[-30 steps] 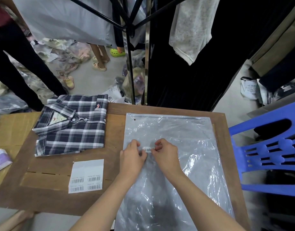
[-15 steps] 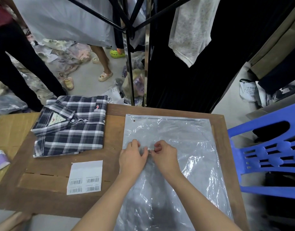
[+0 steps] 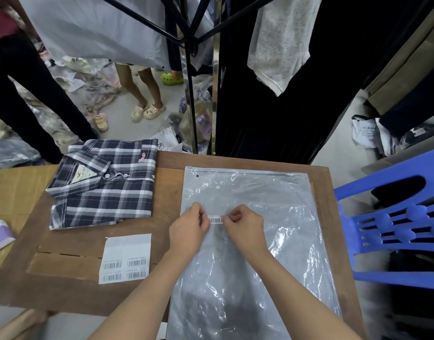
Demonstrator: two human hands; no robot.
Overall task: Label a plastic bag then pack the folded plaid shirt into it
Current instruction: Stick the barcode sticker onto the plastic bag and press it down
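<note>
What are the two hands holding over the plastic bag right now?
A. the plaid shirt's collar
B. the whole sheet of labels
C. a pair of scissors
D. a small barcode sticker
D: the left hand and right hand pinch the ends of a small barcode sticker over the plastic bag, while the plaid shirt lies apart.

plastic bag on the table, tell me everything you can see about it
The plastic bag is clear, crinkled and glossy, lying flat and empty on the wooden table, right of the folded plaid shirt. A zip-style strip runs along its far edge, with a small hole near the far left corner; its near end overhangs the table. Both hands rest on its middle, the left hand and right hand holding a small barcode label at its ends against the film.
</note>
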